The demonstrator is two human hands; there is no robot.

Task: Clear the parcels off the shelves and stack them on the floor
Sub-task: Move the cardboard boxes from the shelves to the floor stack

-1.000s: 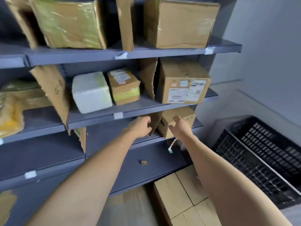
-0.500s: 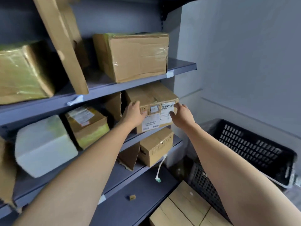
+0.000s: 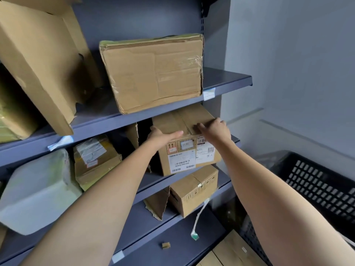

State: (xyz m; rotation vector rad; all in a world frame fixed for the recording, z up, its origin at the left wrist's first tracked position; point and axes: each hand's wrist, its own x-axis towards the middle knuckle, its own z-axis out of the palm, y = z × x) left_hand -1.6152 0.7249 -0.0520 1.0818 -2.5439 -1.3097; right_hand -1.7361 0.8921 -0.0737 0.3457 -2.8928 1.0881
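Observation:
A brown labelled box (image 3: 189,156) sits at the right end of the middle shelf (image 3: 151,186). My left hand (image 3: 163,136) grips its top left edge, thumb across the front. My right hand (image 3: 214,129) lies on its top right, fingers curled over the taped seam. A bigger dented box (image 3: 153,73) stands on the shelf above. Below is a small taped box (image 3: 194,191). Further left on the middle shelf lie a yellow-taped parcel (image 3: 96,160) and a white wrapped parcel (image 3: 36,191).
A black plastic crate (image 3: 322,191) stands at the right by the grey wall. Cardboard boxes (image 3: 230,252) lie on the floor at the shelf's foot. Torn cardboard dividers (image 3: 38,62) lean between shelf bays. A white tag on a strap (image 3: 195,236) hangs from the small box.
Both hands rose from the small lower box to the labelled box and now rest on its top. The view has tilted up and moved closer to the shelves.

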